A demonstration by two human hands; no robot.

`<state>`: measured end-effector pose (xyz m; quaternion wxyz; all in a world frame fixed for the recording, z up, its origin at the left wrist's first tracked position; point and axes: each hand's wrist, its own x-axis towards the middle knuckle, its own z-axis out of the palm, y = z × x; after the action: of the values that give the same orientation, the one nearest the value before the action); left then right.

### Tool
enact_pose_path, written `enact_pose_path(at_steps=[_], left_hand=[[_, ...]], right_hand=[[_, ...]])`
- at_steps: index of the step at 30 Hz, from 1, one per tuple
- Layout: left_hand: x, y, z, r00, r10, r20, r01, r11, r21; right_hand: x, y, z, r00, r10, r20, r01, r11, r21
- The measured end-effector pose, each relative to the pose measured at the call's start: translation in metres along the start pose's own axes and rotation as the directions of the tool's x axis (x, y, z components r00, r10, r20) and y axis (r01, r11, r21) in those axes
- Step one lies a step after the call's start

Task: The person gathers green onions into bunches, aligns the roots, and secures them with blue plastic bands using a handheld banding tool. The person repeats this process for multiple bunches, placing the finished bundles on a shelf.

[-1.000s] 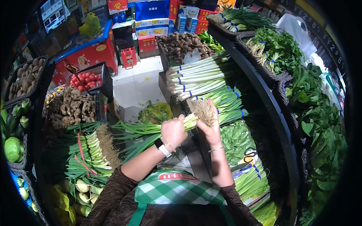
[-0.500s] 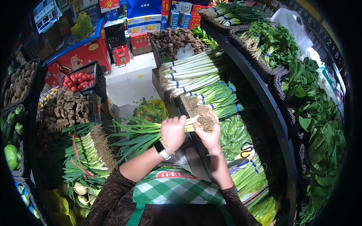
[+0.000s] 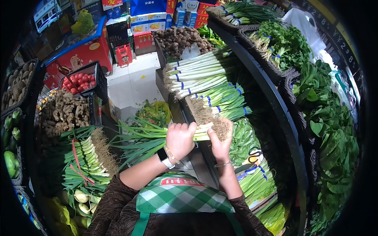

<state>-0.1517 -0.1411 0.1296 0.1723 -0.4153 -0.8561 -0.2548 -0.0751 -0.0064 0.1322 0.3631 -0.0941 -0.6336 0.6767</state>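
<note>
My left hand [image 3: 180, 139] is closed around the green stalks of a scallion bunch [image 3: 143, 137] held across the middle of the view. My right hand [image 3: 220, 146] grips the same bunch at its pale end, thumb on the stalks, beside the tangled brown roots [image 3: 221, 126]; its other fingers are partly hidden behind them. Just beyond lie blue-banded scallions [image 3: 224, 102], and to the right are bagged leafy greens [image 3: 244, 139]. Black-handled scissors [image 3: 254, 155] rest below those greens. At left lies a pile of scallions with red ties [image 3: 82, 157].
Around me are ginger [image 3: 65, 118], a tomato crate [image 3: 77, 83], long white scallions [image 3: 199, 72], a root basket [image 3: 179, 41] and stacked boxes [image 3: 147, 21]. A dark shelf rail [image 3: 275, 102] curves along the right, with herbs and greens. A yellow bag [image 3: 161, 112] sits on the floor ahead.
The view has shifted, moving the stalls leftward and up in the picture. My hands still grip the bunch; the root end and my right hand now sit slightly lower, with the stalks more level.
</note>
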Motion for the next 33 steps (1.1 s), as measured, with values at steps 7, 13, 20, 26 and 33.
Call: enact_pose_path(at_steps=[7, 13, 20, 26, 33], left_hand=[[0.009, -0.016, 0.005, 0.870, -0.097, 0.483, 0.208, 0.961, -0.182], [0.013, -0.045, 0.023, 0.535, -0.004, 0.845, 0.599, 0.707, -0.376], [0.006, -0.063, 0.048, 0.371, 0.369, 0.852, 0.823, 0.294, -0.486], [0.003, -0.078, 0.048, 0.364, 0.471, 0.803, 0.854, 0.175, -0.490], [0.000, -0.088, 0.043, 0.416, 0.382, 0.825, 0.897, -0.022, -0.442]], right_hand=[[0.016, 0.008, 0.003, 0.994, 0.104, 0.043, -0.064, 0.836, -0.545], [0.036, 0.005, -0.004, 0.978, 0.075, 0.193, 0.041, 0.844, -0.535], [0.027, 0.016, 0.006, 0.919, 0.177, 0.353, 0.014, 0.880, -0.475], [0.033, 0.030, 0.005, 0.873, 0.192, 0.449, 0.013, 0.909, -0.416], [0.019, 0.025, -0.009, 0.930, 0.272, 0.249, -0.127, 0.871, -0.474]])
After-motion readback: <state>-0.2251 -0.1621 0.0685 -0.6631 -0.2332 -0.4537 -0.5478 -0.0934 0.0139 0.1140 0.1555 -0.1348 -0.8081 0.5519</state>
